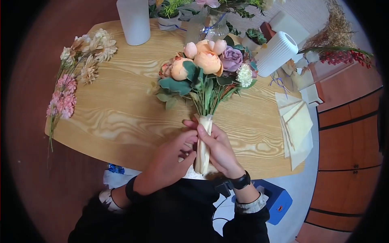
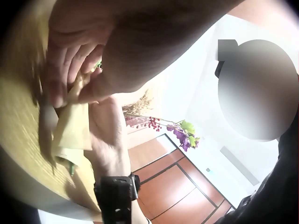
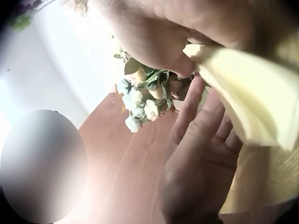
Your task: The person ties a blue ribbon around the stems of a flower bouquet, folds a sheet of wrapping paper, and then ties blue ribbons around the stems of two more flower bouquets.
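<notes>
A bouquet of artificial flowers (image 1: 208, 62), with peach, purple and white blooms, stands out beyond both hands over the table. Pale yellow wrapping paper (image 1: 202, 160) forms a narrow sleeve around its lower stems. My right hand (image 1: 223, 150) grips this sleeve from the right, thumb across its front. On the other side, my left hand (image 1: 174, 156) has its fingers loosely bent, fingertips and thumb right at the paper's left edge. The right wrist view shows the left fingers (image 3: 198, 116) beside the paper (image 3: 252, 88), partly hidden by it. A green stem end shows at the sleeve's bottom in the left wrist view.
Cream and pink flower stems (image 1: 67, 91) lie at the table's left. Loose paper sheets (image 1: 298, 121) rest at the right edge. A white vase (image 1: 133, 22), a glass vase (image 1: 214, 28) and a ribbed white vase (image 1: 277, 54) are at the back. A blue box (image 1: 275, 202) sits below.
</notes>
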Available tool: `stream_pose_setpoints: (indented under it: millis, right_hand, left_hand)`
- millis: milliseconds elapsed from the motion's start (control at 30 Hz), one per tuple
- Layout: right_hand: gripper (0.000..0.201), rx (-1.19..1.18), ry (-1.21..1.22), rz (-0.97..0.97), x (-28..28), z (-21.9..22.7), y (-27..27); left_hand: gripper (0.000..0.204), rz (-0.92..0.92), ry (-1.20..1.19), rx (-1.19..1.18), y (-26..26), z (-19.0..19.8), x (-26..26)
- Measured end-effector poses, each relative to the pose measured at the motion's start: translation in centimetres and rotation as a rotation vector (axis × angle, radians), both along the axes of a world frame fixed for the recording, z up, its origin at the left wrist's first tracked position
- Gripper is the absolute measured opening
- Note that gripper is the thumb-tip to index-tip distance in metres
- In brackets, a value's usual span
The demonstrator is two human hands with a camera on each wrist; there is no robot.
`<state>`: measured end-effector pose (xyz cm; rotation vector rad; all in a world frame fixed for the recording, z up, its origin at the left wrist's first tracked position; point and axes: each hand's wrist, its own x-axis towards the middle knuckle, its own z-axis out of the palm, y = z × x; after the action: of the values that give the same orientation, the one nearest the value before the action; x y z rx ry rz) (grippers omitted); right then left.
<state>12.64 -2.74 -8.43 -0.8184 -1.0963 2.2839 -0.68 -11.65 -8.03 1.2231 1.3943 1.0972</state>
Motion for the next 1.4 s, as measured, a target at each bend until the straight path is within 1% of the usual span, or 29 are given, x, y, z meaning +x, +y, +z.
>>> stream_pose_setpoints:
  millis: [33,100,167,233,267,333,367,433,467,533,567,633,667,700,733,867,933,967,1033,1067,1100,1133,1167,1200,1233,1300,1333,1367,1400]
  right_hand:
    - [0.039,-0.083,0.107,-0.019,-0.3,0.5,-0.3]
    - [0.042,-0.102,0.11,0.001,-0.2,0.7,-0.8]
    - [0.042,-0.139,0.199,0.053,0.0,0.6,-1.2]
    - [0.04,-0.14,0.199,0.042,0.3,0.5,-1.3]
    - [0.04,-0.104,0.15,0.038,0.7,0.2,-1.0]
    - [0.039,-0.066,0.104,0.032,1.0,-0.3,-1.1]
    - [0.039,-0.054,0.15,0.017,0.9,-0.5,-1.4]
    - [0.038,-0.041,0.196,0.004,0.8,-0.9,-1.7]
    - [0.04,-0.043,0.196,-0.019,0.7,-1.1,-1.7]
    - [0.042,-0.041,0.194,-0.038,0.4,-1.3,-1.6]
    - [0.042,-0.047,0.194,-0.058,0.3,-1.3,-1.6]
    - [0.043,-0.056,0.193,-0.078,0.1,-1.3,-1.5]
    - [0.043,-0.064,0.205,-0.035,0.0,-1.2,-1.2]
    - [0.043,-0.069,0.217,0.01,-0.1,-1.1,-0.9]
    - [0.037,-0.043,0.171,0.003,-0.3,-0.9,-0.8]
    - [0.034,-0.04,0.166,0.007,-0.3,-0.8,-1.0]
    - [0.034,0.038,0.098,-0.137,-0.9,-1.1,-1.6]
    - [0.034,0.039,0.097,-0.135,-0.8,-1.0,-1.5]
    - [0.039,0.312,-0.199,-0.089,-0.9,-0.8,-1.5]
    - [0.035,0.271,-0.156,-0.113,-1.3,0.1,-2.1]
    - [0.035,0.273,-0.155,-0.109,-1.3,-0.1,-1.9]
    - [0.031,0.482,-0.218,-0.081,-1.3,-0.3,-1.7]
    - [0.028,0.689,-0.28,-0.053,-1.4,-0.3,-1.6]
    - [0.021,0.549,-0.194,-0.11,-1.3,0.3,-1.8]
    - [0.021,0.548,-0.192,-0.111,-1.1,0.8,-1.8]
    - [0.018,0.447,-0.363,-0.115,0.0,2.1,-1.3]
    - [0.015,0.49,-0.441,-0.087,0.4,3.7,-1.4]
    - [0.015,0.491,-0.442,-0.083,0.7,4.7,-1.7]
    - [0.015,0.595,-0.438,-0.051,1.0,5.6,-2.2]
  left_hand:
    - [0.061,0.003,-0.072,0.01,0.0,-0.1,0.1]
    - [0.058,0.03,-0.081,-0.002,-0.2,0.7,0.4]
    - [0.055,0.065,-0.094,-0.018,-0.4,0.7,0.5]
    - [0.051,0.136,-0.445,-0.064,-0.5,-0.5,0.6]
    - [0.051,0.135,-0.442,-0.062,-0.6,-1.1,0.1]
    - [0.046,0.083,-0.289,-0.162,-0.9,-1.8,-1.0]
    - [0.046,0.083,-0.288,-0.161,-0.9,-1.7,-0.8]
    - [0.036,0.244,-0.135,0.03,-1.0,-0.8,-0.4]
    - [0.036,0.247,-0.135,0.031,-1.2,-0.7,-0.6]
    - [0.034,0.286,0.227,0.03,-1.4,-0.7,-1.2]
    - [0.034,0.288,0.227,0.03,-1.4,-0.8,-1.1]
    - [0.033,0.151,-0.194,0.025,-1.5,-0.9,-0.9]
    - [0.033,0.152,-0.194,0.027,-1.4,-1.0,-0.8]
    - [0.036,0.092,-0.273,-0.029,-1.3,-1.0,-0.7]
    - [0.039,0.031,-0.353,-0.085,-1.0,-1.0,-0.5]
    - [0.042,-0.027,-0.313,-0.024,-0.3,-0.9,0.0]
    - [0.047,-0.068,-0.466,-0.075,0.0,-0.5,0.0]
    - [0.047,-0.067,-0.466,-0.074,0.2,-0.4,-0.1]
    - [0.045,-0.067,-0.56,-0.083,0.5,0.0,-0.4]
    - [0.045,-0.063,-0.559,-0.081,0.6,0.1,-0.7]
    - [0.047,-0.074,-0.601,-0.186,0.7,0.2,-1.0]
    - [0.05,-0.086,-0.643,-0.292,0.7,0.2,-1.2]
    - [0.05,-0.085,-0.642,-0.291,0.6,0.2,-1.3]
    - [0.048,-0.069,-0.695,-0.297,0.3,0.1,-1.4]
    - [0.047,-0.052,-0.748,-0.304,0.1,0.1,-1.5]
    - [0.046,-0.027,-0.732,-0.265,-0.2,0.0,-1.7]
    - [0.045,-0.002,-0.718,-0.225,-0.3,0.0,-1.8]
    - [0.045,0.001,-0.72,-0.224,-0.5,0.4,-1.8]
    - [0.044,-0.043,-0.757,-0.231,-0.7,1.2,-1.8]
